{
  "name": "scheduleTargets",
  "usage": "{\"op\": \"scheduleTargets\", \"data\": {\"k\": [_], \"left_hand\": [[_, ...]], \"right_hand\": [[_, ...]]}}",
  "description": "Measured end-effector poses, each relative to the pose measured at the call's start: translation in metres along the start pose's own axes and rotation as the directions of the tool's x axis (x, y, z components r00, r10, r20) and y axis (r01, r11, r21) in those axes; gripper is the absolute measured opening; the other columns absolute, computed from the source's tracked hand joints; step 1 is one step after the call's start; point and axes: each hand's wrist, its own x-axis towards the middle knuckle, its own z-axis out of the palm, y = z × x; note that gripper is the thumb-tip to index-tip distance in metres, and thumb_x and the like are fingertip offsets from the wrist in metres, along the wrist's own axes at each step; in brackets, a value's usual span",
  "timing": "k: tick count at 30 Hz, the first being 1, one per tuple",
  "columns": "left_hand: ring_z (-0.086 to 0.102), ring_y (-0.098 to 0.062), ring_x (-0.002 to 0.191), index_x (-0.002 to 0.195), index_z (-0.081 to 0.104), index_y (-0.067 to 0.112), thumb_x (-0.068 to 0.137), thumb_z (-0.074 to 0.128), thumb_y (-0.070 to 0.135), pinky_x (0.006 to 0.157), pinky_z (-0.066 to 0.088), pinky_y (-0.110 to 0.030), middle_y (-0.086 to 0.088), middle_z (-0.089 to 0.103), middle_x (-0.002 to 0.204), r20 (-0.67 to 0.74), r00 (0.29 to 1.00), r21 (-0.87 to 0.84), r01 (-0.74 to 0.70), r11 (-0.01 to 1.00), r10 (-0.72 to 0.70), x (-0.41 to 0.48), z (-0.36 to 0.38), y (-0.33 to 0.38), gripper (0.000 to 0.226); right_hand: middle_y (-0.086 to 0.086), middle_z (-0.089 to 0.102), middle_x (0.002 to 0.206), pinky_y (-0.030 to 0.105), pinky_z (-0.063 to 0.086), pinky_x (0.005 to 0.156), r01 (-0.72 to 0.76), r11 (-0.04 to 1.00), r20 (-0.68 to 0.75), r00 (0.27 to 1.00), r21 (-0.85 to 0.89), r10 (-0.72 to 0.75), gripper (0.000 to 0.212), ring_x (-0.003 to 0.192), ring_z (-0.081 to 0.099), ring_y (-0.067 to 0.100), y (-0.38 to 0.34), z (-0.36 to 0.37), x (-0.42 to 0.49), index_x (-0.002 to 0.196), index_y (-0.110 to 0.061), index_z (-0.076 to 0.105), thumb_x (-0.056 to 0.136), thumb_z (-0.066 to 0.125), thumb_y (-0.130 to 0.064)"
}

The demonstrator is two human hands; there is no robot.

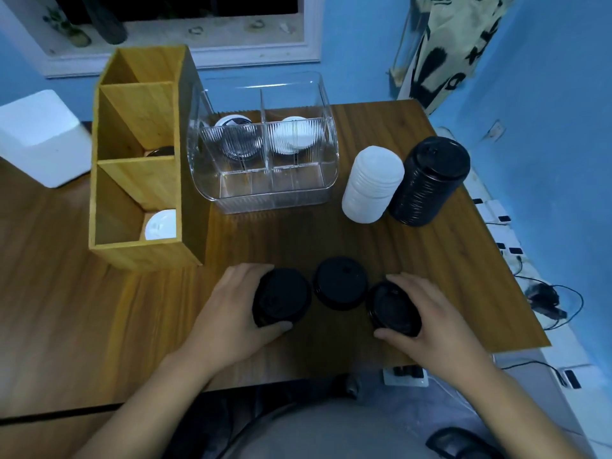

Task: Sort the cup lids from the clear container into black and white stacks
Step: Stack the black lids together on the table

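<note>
Near the table's front edge my left hand (228,313) grips a short pile of black lids (281,296) between fingers and thumb. My right hand (427,316) grips another black lid (394,308), tilted. Between them a third black lid (340,282) lies on the wood, untouched. The clear container (265,180) stands behind, with black lids (238,140) in its left compartment and white lids (294,135) in its right. To its right stand a white stack (372,183) and a taller black stack (429,182), side by side.
A bamboo organiser (139,154) stands left of the container, with a white lid (161,225) in its front slot and a dark lid in the middle slot. A white box (39,140) sits at far left. Cables and power strips (503,236) lie beyond the table's right edge.
</note>
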Motion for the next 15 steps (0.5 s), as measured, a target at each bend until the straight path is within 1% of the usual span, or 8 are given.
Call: {"op": "scheduleTargets", "data": {"k": [2,4,5,7,9,11,13,15], "left_hand": [[0.039,-0.007,0.128,0.145,0.048,0.025,0.072,0.079,0.066,0.108,0.036,-0.027,0.014,0.046,0.133,0.031,0.999,0.042,-0.02,0.999,0.019,-0.008,-0.002,-0.005,0.09],[0.038,-0.007,0.131,0.147,0.048,0.026,0.072,0.075,0.07,0.111,0.035,-0.029,0.015,0.044,0.134,0.055,0.998,0.065,-0.028,0.997,0.025,-0.011,-0.008,-0.011,0.091],[0.038,-0.007,0.131,0.148,0.047,0.026,0.072,0.075,0.069,0.112,0.036,-0.03,0.015,0.043,0.135,0.073,0.997,0.061,-0.03,0.998,0.026,-0.012,-0.012,-0.014,0.091],[0.037,-0.007,0.133,0.149,0.047,0.027,0.071,0.076,0.064,0.114,0.037,-0.032,0.017,0.042,0.136,0.117,0.992,0.04,-0.05,0.998,0.045,-0.015,-0.017,-0.016,0.091],[0.036,-0.006,0.135,0.15,0.046,0.028,0.072,0.079,0.06,0.116,0.035,-0.033,0.018,0.041,0.139,0.162,0.984,0.011,-0.083,0.996,0.081,-0.018,-0.017,-0.011,0.091],[0.033,-0.003,0.139,0.152,0.045,0.028,0.073,0.08,0.057,0.119,0.03,-0.03,0.018,0.041,0.142,0.185,0.976,-0.017,-0.117,0.993,0.118,-0.019,-0.013,-0.003,0.091],[0.03,0.0,0.141,0.152,0.046,0.027,0.074,0.08,0.055,0.121,0.025,-0.029,0.019,0.041,0.144,0.185,0.971,-0.039,-0.144,0.989,0.149,-0.018,-0.008,0.006,0.089],[0.024,0.008,0.143,0.151,0.045,0.027,0.075,0.081,0.051,0.123,0.019,-0.027,0.021,0.041,0.145,0.175,0.973,-0.06,-0.143,0.988,0.151,-0.019,-0.006,0.01,0.088]], "right_hand": [[-0.018,0.038,0.15,0.016,0.02,0.116,0.034,0.999,0.029,0.999,-0.037,-0.033,0.08,0.145,0.028,0.002,0.002,-0.001,-0.005,0.147,-0.031,0.042,0.079,0.072,-0.06],[-0.018,0.034,0.155,0.03,0.027,0.118,0.066,0.996,0.056,0.996,-0.059,-0.063,0.079,0.147,0.025,0.005,0.004,-0.004,-0.009,0.149,-0.031,0.041,0.081,0.074,-0.052],[-0.019,0.033,0.156,0.033,0.03,0.117,0.072,0.996,0.06,0.996,-0.059,-0.069,0.08,0.146,0.027,0.005,0.004,-0.005,-0.01,0.149,-0.033,0.041,0.08,0.077,-0.047],[-0.022,0.033,0.155,0.03,0.032,0.116,0.052,0.999,0.06,0.997,-0.006,-0.052,0.084,0.144,0.031,0.003,0.002,-0.01,-0.01,0.148,-0.037,0.04,0.076,0.083,-0.038],[-0.026,0.036,0.151,0.018,0.029,0.115,0.029,0.995,0.077,0.996,0.094,-0.036,0.089,0.141,0.036,0.0,-0.004,-0.013,-0.01,0.146,-0.039,0.041,0.071,0.089,-0.035],[-0.029,0.04,0.144,0.009,0.028,0.11,0.034,0.987,0.126,0.991,0.155,-0.054,0.091,0.137,0.041,-0.001,-0.014,-0.011,-0.01,0.143,-0.04,0.043,0.067,0.092,-0.035],[-0.03,0.042,0.14,0.007,0.029,0.107,0.048,0.983,0.192,0.978,0.178,-0.082,0.091,0.134,0.043,-0.001,-0.024,-0.002,-0.009,0.141,-0.043,0.043,0.066,0.093,-0.036],[-0.031,0.04,0.141,0.01,0.03,0.109,0.062,0.98,0.227,0.968,0.188,-0.105,0.091,0.135,0.042,-0.002,-0.029,0.007,-0.008,0.142,-0.046,0.04,0.068,0.091,-0.037]]}}
